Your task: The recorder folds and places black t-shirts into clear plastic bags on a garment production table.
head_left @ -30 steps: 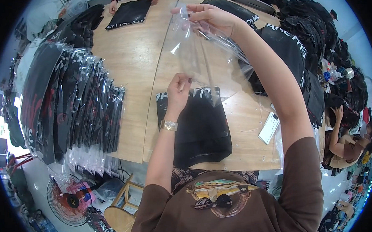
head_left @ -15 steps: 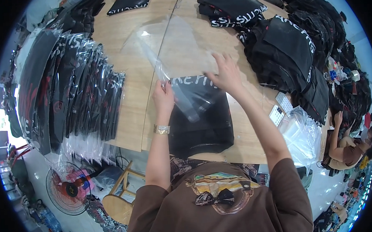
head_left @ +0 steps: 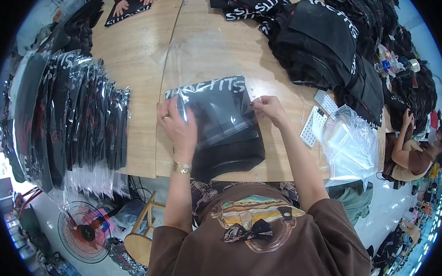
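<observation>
In front of me on the table lies a folded black garment point(head_left: 227, 160) with white lettering near its far edge. A clear plastic bag point(head_left: 202, 55) is spread flat over its far part and reaches beyond it. My left hand point(head_left: 178, 130), wearing a ring and a gold-coloured bracelet, grips the bag at the garment's left edge with bent fingers. Part of that grip is hidden under glare. Thumb and fingertips of my right hand point(head_left: 269, 109) pinch the bag's right edge beside the garment.
Bagged black garments point(head_left: 77, 114) stand in a row at left. Black garments point(head_left: 315, 40) are piled at right, near white perforated strips point(head_left: 313, 126) and a bundle of plastic bags point(head_left: 349, 144). Another person's hands point(head_left: 135, 2) touch a folded garment. A fan point(head_left: 84, 232) and stool point(head_left: 139, 245) stand below.
The raised, blurred bag has come down flat over the garment. My right hand has gone from spread fingers to a pinch on its edge. My left hand has moved left.
</observation>
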`<state>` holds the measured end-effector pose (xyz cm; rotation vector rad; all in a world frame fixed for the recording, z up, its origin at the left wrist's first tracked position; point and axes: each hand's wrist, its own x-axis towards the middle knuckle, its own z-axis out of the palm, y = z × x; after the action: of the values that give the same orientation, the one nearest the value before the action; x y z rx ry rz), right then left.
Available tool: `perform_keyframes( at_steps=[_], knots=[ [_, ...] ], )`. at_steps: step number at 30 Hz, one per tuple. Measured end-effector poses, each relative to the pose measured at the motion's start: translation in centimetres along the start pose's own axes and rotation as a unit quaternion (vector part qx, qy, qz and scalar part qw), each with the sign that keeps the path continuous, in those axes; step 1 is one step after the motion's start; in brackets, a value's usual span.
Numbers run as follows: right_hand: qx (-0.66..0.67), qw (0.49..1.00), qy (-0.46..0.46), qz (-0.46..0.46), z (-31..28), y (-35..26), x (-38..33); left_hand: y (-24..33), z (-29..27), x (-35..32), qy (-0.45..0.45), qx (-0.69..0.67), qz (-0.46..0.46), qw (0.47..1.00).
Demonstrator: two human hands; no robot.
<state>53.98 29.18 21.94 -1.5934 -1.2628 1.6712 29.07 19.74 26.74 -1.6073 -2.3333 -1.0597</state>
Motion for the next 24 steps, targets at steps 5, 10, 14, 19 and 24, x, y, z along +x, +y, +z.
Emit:
perform_keyframes(
  at_steps=[5, 10, 14, 19, 24],
  knots=[
    [0.013, 1.000, -0.021, 0.012, 0.7, -0.6, -1.5, 3.1, 1.0, -1.9, -0.131, -0.069, 0.205, 0.967],
    [0.072, 0.997, 0.012, -0.029, 1.1, -0.5, -2.1, 0.7, 4.1, -1.2, -0.241, -0.129, 0.185, 0.944],
    [0.041, 0.998, 0.020, -0.047, 0.6, -0.3, -2.0, 1.9, 3.3, 0.6, -0.238, -0.177, 0.153, 0.943],
    [0.131, 0.991, 0.011, -0.035, 0.9, -1.1, -2.4, 2.7, 3.0, 1.9, -0.255, -0.155, 0.147, 0.943],
    [0.328, 0.940, -0.091, 0.035, 3.3, -2.0, -2.5, 4.4, 2.8, 2.4, -0.170, -0.321, 0.029, 0.931]
  ],
)
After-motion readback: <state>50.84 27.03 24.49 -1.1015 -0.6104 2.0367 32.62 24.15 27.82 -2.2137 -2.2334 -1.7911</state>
